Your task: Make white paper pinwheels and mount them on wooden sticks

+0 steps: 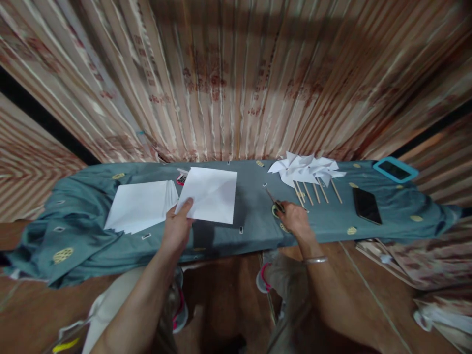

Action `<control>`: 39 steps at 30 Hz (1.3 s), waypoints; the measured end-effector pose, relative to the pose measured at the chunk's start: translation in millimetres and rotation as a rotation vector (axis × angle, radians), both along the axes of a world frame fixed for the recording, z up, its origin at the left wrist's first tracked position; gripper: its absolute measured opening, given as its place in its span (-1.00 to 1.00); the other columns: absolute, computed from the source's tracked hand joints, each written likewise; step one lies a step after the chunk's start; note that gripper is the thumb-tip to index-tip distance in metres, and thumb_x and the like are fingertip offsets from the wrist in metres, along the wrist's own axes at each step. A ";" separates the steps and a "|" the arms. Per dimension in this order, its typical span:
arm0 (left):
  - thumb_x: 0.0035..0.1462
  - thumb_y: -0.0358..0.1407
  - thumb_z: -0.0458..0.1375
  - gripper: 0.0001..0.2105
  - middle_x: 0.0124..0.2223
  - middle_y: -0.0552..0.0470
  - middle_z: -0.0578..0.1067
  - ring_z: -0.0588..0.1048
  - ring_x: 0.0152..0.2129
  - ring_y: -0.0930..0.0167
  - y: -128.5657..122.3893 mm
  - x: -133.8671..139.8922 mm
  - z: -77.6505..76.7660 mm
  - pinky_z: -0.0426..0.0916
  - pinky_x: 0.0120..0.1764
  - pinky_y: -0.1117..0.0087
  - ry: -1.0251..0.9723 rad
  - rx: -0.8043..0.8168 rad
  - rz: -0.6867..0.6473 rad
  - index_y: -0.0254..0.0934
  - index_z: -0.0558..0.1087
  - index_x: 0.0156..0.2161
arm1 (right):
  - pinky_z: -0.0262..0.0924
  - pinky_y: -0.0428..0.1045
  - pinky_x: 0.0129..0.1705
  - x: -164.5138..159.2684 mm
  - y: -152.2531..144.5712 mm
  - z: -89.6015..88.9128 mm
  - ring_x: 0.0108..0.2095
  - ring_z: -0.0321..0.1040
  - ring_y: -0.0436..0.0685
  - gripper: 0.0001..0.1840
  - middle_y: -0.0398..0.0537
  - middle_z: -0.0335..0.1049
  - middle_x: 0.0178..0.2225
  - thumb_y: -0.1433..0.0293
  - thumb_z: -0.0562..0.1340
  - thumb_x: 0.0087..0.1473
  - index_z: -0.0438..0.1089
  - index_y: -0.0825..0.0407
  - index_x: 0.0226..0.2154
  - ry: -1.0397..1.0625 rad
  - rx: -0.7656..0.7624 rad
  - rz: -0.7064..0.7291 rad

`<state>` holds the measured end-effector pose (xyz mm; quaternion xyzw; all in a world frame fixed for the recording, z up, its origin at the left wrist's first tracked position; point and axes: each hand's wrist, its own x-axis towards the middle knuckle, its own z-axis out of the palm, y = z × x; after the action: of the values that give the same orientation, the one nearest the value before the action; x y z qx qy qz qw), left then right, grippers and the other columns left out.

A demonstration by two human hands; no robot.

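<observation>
My left hand (179, 221) pinches a square sheet of white paper (212, 194) near its lower left corner, thumb on top. Faint crease lines cross the sheet. Under and beside it on the left lies a stack of white paper (138, 204). My right hand (294, 216) is closed around the handles of a pair of scissors (277, 205), whose blades point up and left, just above or on the cloth. Beyond that hand, several white paper pinwheels (306, 169) on wooden sticks (309, 193) lie in an overlapping row.
A blue-green patterned cloth (254, 231) covers the narrow table. A small red box (181, 177) sits partly behind the sheet. At the right lie a dark phone (367, 205) and a blue-framed device (396, 169). A pleated curtain (228, 88) hangs along the back.
</observation>
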<state>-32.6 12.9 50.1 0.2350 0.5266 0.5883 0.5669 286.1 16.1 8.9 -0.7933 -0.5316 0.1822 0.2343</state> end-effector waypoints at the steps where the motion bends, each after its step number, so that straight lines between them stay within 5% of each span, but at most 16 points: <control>1: -0.01 -0.30 0.31 -0.83 -0.28 -0.02 0.62 0.60 -0.23 0.31 0.9 3.3 1.5 0.49 -0.26 0.45 -0.018 0.021 0.026 -0.28 0.50 -0.26 | 0.21 0.15 0.00 0.7 1.3 0.2 -0.02 0.46 0.39 -0.75 0.24 0.58 -0.23 0.52 0.30 -0.12 0.54 0.08 -0.29 0.019 -0.005 -0.001; 10: 0.17 -0.50 0.09 -0.83 -0.24 -0.13 0.64 0.59 -0.13 0.29 3.4 18.8 19.0 0.49 -0.01 0.27 -0.386 0.092 0.168 -0.40 0.51 -0.18 | 0.34 -0.11 -0.43 -15.8 10.4 14.2 -0.40 0.53 0.07 -0.59 -0.01 0.61 -0.31 0.23 0.39 -0.16 0.51 0.05 -0.20 0.594 0.032 0.096; 14: 0.16 -0.53 0.08 -0.82 -0.27 -0.09 0.64 0.60 -0.16 0.34 4.2 17.1 15.3 0.46 0.02 0.32 -0.388 0.095 0.171 -0.39 0.52 -0.21 | 0.31 -0.19 -0.51 -46.6 9.5 17.9 -0.46 0.53 0.02 -0.60 -0.10 0.60 -0.39 0.34 0.51 -0.33 0.53 0.01 -0.31 1.214 0.032 0.177; 18: -0.02 -0.56 0.22 -0.79 -0.31 -0.06 0.65 0.61 -0.18 0.33 3.5 14.2 11.8 0.45 0.02 0.29 -0.333 0.129 0.071 -0.38 0.53 -0.23 | 0.38 -0.20 -0.39 -72.4 11.7 15.5 -0.43 0.54 -0.01 -0.61 -0.13 0.60 -0.41 0.43 0.53 -0.37 0.56 0.05 -0.35 1.502 -0.004 0.206; 26: -0.18 -0.57 0.32 -0.74 -0.34 -0.03 0.65 0.62 -0.27 0.33 6.0 11.4 12.0 0.50 -0.06 0.30 -0.340 0.108 0.066 -0.36 0.53 -0.29 | 0.33 -0.18 -0.47 -116.6 7.1 12.2 -0.44 0.48 -0.02 -0.58 -0.09 0.58 -0.40 0.19 0.55 -0.31 0.56 0.03 -0.36 1.572 -0.052 0.301; 30: -0.17 -0.56 0.32 -0.80 -0.34 -0.05 0.64 0.62 -0.31 0.36 6.8 17.0 9.3 0.50 -0.11 0.36 -0.339 0.103 0.066 -0.38 0.53 -0.35 | 0.33 -0.16 -0.41 -140.9 1.8 21.6 -0.42 0.44 -0.03 -0.53 -0.13 0.55 -0.41 0.12 0.55 -0.34 0.55 0.01 -0.36 1.620 0.080 0.355; 35: -0.27 -0.48 0.41 -0.73 -0.35 0.03 0.64 0.59 -0.40 0.43 1.9 26.3 1.7 0.49 -0.24 0.43 -0.312 0.067 0.001 -0.34 0.55 -0.34 | 0.29 -0.20 -0.45 -149.0 14.8 30.1 -0.50 0.33 -0.11 -0.63 -0.27 0.47 -0.48 0.27 0.57 -0.37 0.48 -0.01 -0.46 1.661 0.294 0.178; 39: -0.38 -0.44 0.45 -0.64 -0.35 0.01 0.64 0.60 -0.39 0.36 -4.7 32.1 0.7 0.50 -0.26 0.40 -0.279 0.027 -0.076 -0.33 0.56 -0.33 | 0.15 -0.24 -0.60 -138.0 31.7 31.3 -0.59 0.26 -0.15 -0.68 -0.31 0.43 -0.58 0.43 0.52 -0.37 0.42 0.02 -0.52 1.651 0.298 -0.003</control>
<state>-0.5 8.2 50.9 0.1783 0.4255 0.6004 0.6532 148.1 47.7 40.1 -0.3664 -0.2069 0.6320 0.6508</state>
